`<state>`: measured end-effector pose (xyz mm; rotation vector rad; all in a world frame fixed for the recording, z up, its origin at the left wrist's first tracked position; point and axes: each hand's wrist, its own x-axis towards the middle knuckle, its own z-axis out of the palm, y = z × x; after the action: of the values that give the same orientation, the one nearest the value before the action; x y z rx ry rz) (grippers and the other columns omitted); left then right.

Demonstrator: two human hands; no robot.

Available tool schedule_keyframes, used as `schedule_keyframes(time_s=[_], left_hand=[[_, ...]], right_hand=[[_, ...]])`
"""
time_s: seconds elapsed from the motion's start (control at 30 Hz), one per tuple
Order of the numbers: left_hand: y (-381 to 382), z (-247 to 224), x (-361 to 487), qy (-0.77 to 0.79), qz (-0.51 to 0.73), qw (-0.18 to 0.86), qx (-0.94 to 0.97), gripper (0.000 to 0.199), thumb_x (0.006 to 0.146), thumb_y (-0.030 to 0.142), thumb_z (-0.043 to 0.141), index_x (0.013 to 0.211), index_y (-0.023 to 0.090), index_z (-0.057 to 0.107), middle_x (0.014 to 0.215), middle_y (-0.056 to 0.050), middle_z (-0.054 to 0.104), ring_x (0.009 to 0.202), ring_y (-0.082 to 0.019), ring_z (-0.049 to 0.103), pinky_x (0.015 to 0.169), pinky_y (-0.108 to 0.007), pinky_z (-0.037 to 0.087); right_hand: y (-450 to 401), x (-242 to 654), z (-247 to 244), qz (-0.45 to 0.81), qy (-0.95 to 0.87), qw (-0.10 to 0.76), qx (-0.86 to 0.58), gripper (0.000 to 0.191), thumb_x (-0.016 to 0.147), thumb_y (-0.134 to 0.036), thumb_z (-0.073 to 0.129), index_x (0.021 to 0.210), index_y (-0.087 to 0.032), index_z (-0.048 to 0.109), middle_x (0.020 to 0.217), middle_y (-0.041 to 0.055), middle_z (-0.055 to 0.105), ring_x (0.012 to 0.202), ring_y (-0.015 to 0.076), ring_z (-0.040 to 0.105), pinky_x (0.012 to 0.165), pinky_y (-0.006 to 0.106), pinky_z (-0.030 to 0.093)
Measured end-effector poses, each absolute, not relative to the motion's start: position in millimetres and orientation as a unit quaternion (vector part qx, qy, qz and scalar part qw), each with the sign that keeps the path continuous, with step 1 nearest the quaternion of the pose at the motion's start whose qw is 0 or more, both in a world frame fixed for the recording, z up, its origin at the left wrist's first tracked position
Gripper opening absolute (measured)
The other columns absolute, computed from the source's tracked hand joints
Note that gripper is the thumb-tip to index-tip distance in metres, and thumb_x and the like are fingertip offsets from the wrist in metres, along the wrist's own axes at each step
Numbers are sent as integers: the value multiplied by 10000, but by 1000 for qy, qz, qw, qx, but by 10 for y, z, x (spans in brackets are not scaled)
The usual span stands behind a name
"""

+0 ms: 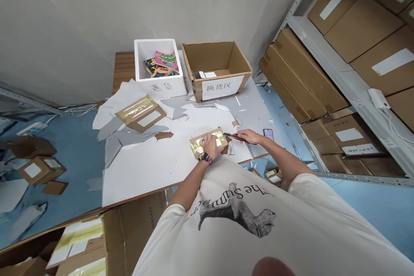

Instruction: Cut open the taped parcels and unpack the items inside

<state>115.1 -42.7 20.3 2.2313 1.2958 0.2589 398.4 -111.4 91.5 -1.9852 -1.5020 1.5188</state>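
Two hands work at the table [152, 172]. The left hand [210, 146] lies flat, pressing down on a gold-taped cardboard box [196, 147] directly beneath the palm. The right hand [246, 136] is clamped on a red utility knife [233, 137], its tip just beside the box.

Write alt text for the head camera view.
A person's left hand pins a gold-taped cardboard box on a paper-covered table while the right hand holds a red utility knife at its edge. Behind them stand a white foam box of colourful cards and an open cardboard carton.
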Motion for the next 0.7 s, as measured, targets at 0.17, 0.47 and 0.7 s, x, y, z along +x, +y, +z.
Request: schedule_keyframes(time_s=[0.17,0.47,0.7], left_hand=[[-613,205,1071,454,134,258,842,481,827,314,904,1249,248,684,1347,-136,671,1273,-370,591,1232,-598,326],[-625,182,1058,430,147,253,854,417,866,327,895,1225,259,695,1357,-137,689,1304,-376,590,1272,-603,309],[-540,280,998,405,185,291,846,640,935,418,869,1505,243,639,1438,-145,699,1370,-370,607,1297,-594,345]], right_hand=[[-758,3984,897,443,-614,9,-654,396,1113,-422,580,1324,-221,848,808,16,776,692,153,664,717,235,467],[-459,4095,972,437,-669,-91,-594,241,991,-366,732,1120,-263,907,634,-19,692,640,164,596,678,258,409],[-943,4216,1031,446,-461,168,-748,444,1101,-333,496,1412,-144,752,778,41,741,661,178,634,673,275,535]])
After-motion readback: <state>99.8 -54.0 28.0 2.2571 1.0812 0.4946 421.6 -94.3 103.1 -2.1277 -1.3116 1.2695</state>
